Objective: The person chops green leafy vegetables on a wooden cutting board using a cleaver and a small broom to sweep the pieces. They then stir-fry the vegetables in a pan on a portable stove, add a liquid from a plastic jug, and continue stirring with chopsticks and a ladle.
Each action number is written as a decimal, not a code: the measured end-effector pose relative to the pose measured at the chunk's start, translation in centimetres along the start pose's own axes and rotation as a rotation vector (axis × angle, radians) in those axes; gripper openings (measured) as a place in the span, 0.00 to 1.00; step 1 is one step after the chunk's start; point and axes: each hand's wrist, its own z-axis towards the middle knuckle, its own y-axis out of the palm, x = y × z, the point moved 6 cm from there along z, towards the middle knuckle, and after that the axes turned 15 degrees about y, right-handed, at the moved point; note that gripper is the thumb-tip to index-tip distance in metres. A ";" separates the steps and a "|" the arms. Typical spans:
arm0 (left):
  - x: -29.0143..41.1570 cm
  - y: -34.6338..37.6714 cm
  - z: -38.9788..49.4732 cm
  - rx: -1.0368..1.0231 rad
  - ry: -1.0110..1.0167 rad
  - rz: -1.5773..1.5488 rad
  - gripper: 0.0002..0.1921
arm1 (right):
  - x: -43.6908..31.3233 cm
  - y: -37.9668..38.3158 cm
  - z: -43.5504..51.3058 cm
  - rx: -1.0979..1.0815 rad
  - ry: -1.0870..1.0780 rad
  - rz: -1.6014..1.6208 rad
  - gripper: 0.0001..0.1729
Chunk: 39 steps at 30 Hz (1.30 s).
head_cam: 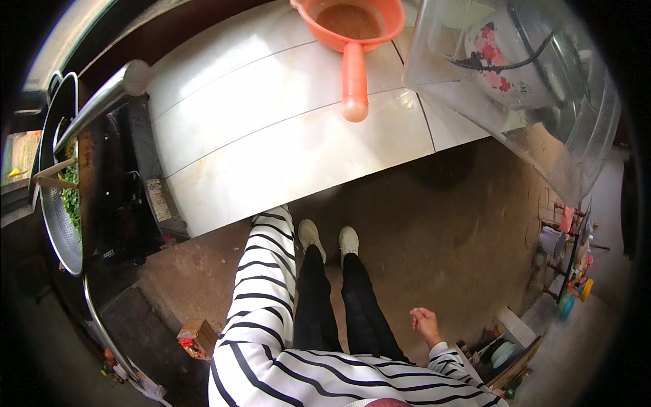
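Observation:
My right hand (426, 325) hangs low beside my right leg, its fingers curled in, with nothing visible in them. My left arm reaches forward in a striped sleeve (264, 264); its far end passes beneath the edge of the white tiled counter (264, 173), which hides my left hand. On the counter, an orange plastic dipper (354, 76) has its handle towards me and brownish contents in its bowl. To its right stands a clear plastic cover or container (442, 96), with a floral-patterned pot or appliance (501, 66) seen through it.
At the left, a metal wok or strainer pan (55, 219) holds chopped greens (70, 198) beside a black stove-like surface (119, 178). A small cardboard box (203, 333) with colourful packets is on the floor at lower left. A cluttered rack (569, 254) and a low shelf with bowls (503, 354) stand at right.

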 end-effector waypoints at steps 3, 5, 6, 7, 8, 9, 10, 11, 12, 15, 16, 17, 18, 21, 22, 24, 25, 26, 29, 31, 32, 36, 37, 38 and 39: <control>0.1 -0.4 -0.7 -0.030 0.075 0.053 0.27 | -2.2 0.7 -0.1 0.003 -0.059 -0.052 0.16; 1.7 -2.2 -2.1 -0.018 0.194 0.129 0.28 | -4.5 1.4 -0.7 0.037 -0.114 -0.126 0.16; 2.9 -3.6 -3.4 -0.014 0.217 0.112 0.29 | -6.0 1.9 -1.4 0.044 -0.138 -0.164 0.15; 3.9 -5.2 -4.9 -0.072 0.208 0.088 0.29 | -7.7 2.5 -2.2 0.046 -0.167 -0.203 0.15; 5.3 -7.2 -7.4 -0.069 0.133 -0.060 0.19 | -9.5 3.3 -3.3 0.079 -0.169 -0.257 0.15; 7.0 -9.8 -10.2 0.013 0.034 -0.296 0.23 | -12.1 4.9 -4.8 -0.004 -0.271 -0.232 0.13; 9.1 -12.0 -13.1 -0.052 0.006 -0.529 0.22 | -14.7 6.6 -6.6 -0.059 -0.345 -0.224 0.12; 11.7 -15.2 -16.3 -0.008 0.047 -0.522 0.18 | -17.3 8.1 -8.4 -0.064 -0.360 -0.227 0.10; 14.1 -18.8 -19.3 0.067 0.108 -0.612 0.14 | -20.5 10.5 -11.1 -0.168 -0.519 -0.219 0.09; 19.0 -27.6 -27.1 0.040 0.052 -0.811 0.11 | -28.9 16.7 -20.5 -0.241 -0.842 -0.367 0.09; 20.0 -30.5 -28.9 0.047 0.047 -0.835 0.12 | -31.4 19.0 -24.5 -0.235 -1.074 -0.428 0.12; 20.8 -33.1 -30.4 0.023 0.023 -0.874 0.13 | -33.4 21.3 -28.0 -0.317 -1.163 -0.398 0.12; 21.5 -35.7 -31.6 0.034 0.031 -0.929 0.11 | -34.9 23.7 -31.3 -0.390 -1.231 -0.385 0.12; 22.7 -44.1 -33.1 0.182 0.101 -0.975 0.10 | -37.7 32.5 -38.1 -0.783 -1.122 -0.369 0.23; 22.9 -47.1 -33.1 0.253 0.150 -0.993 0.10 | -38.6 35.3 -39.6 -0.811 -1.138 -0.393 0.28; 22.6 -52.9 -32.2 0.362 0.226 -1.023 0.09 | -40.5 40.2 -40.8 -0.834 -1.040 -0.309 0.36; 22.1 -55.8 -31.4 0.409 0.258 -1.049 0.09 | -41.1 42.4 -41.1 -0.889 -0.980 -0.254 0.36; 21.5 -58.5 -30.3 0.439 0.288 -1.074 0.09 | -41.8 44.4 -40.9 -0.901 -0.903 -0.196 0.37; 20.4 -65.0 -27.4 0.452 0.370 -1.251 0.10 | -43.5 49.6 -41.2 -0.903 -0.847 -0.156 0.43; 21.4 -67.3 -26.3 0.400 0.384 -1.286 0.13 | -44.9 51.7 -42.7 -0.796 -1.054 -0.147 0.40; 22.7 -68.4 -25.7 0.386 0.480 -1.280 0.15 | -45.4 52.8 -43.2 -0.743 -1.074 -0.154 0.34; 27.7 -69.6 -24.4 0.081 0.598 -1.409 0.20 | -45.2 54.1 -46.2 -0.560 -1.223 -0.173 0.19; 28.4 -69.9 -24.6 0.000 0.686 -1.359 0.18 | -44.9 53.8 -46.8 -0.493 -1.228 -0.220 0.19; 28.8 -70.2 -24.8 -0.061 0.799 -1.330 0.17 | -44.7 53.2 -48.6 -0.544 -1.398 -0.193 0.20; 28.7 -70.2 -25.2 -0.139 0.882 -1.267 0.16 | -44.5 52.8 -49.9 -0.564 -1.467 -0.235 0.20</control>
